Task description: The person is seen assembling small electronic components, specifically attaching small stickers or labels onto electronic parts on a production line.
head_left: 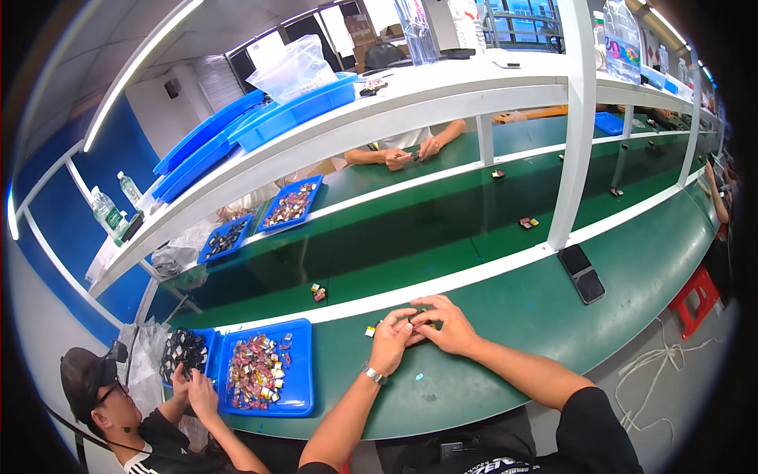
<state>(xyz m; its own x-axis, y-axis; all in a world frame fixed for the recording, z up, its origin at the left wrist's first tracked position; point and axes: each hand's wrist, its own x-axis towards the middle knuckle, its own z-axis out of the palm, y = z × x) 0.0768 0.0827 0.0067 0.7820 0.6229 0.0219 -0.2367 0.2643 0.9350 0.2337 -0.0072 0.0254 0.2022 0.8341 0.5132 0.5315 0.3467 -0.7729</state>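
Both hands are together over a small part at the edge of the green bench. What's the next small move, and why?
Probably keep pressing the small dark part together between the left hand and right hand, since both pinch it and it looks unfinished. A small yellow piece lies just left of the left hand, likely the next one to pick up.

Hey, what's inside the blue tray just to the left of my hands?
The blue tray holds a loose heap of small parts, mostly pink, red and silver. The heap covers most of the tray floor, so whatever lies underneath it cannot be seen.
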